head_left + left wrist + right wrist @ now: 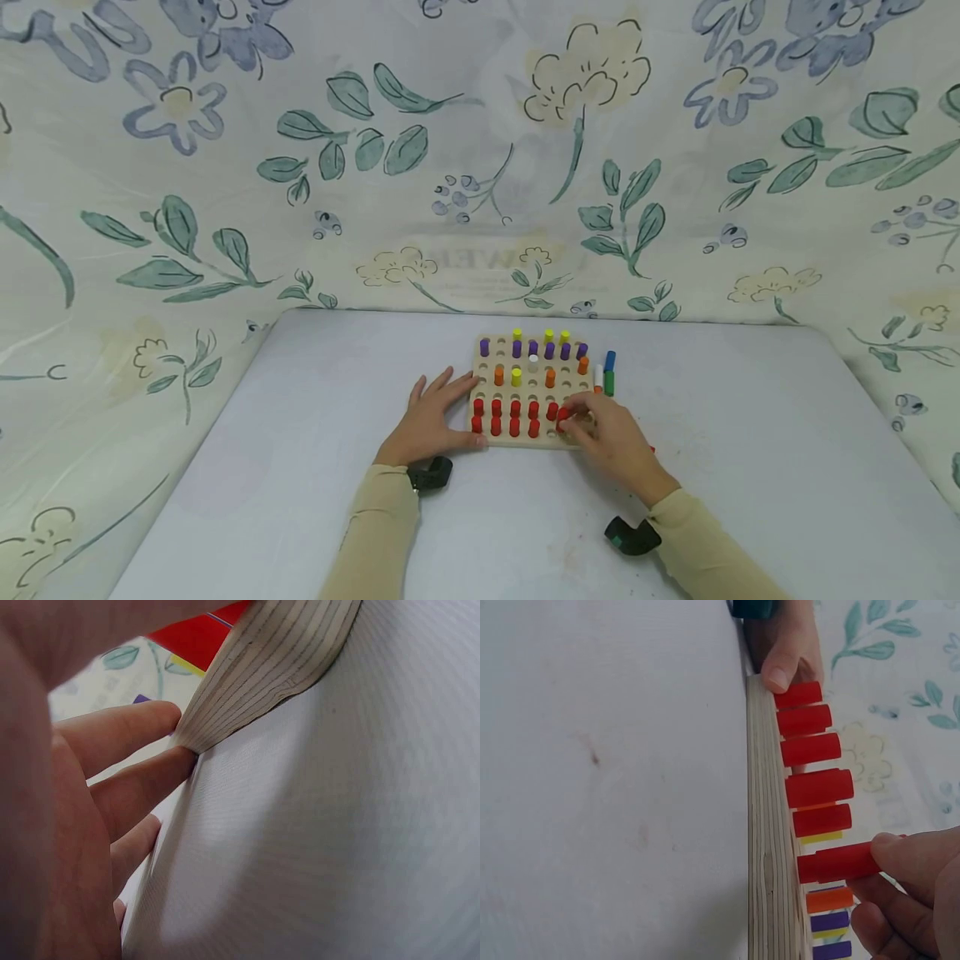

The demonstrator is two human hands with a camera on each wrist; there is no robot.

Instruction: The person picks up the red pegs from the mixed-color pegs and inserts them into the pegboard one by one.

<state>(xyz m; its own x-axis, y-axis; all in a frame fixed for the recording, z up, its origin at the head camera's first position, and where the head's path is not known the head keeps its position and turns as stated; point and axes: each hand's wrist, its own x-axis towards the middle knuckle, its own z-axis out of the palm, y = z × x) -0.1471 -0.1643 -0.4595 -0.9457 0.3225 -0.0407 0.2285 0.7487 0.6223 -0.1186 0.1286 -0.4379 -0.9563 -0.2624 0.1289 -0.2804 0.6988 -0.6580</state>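
A wooden pegboard [517,442] lies on the table, its layered plywood edge [765,825] facing the right wrist camera. My left hand [427,425] rests at its left side, fingers spread and straight. The thumb lies by the front corner peg, and fingertips touch the board's side in the left wrist view. Between thumb and fingers, my right hand [618,442] pinches a red peg [844,862], its lower end right at the board's top near the front right. Several other red pegs [514,427] stand upright in the two front rows, left of the pinched one.
Purple pegs [550,351], yellow pegs [517,377], orange pegs [499,377] and a white peg [533,361] stand farther back on the board. Beside its right edge lie a blue peg [610,361] and a green peg [609,383]. A floral curtain [480,167] hangs behind the table.
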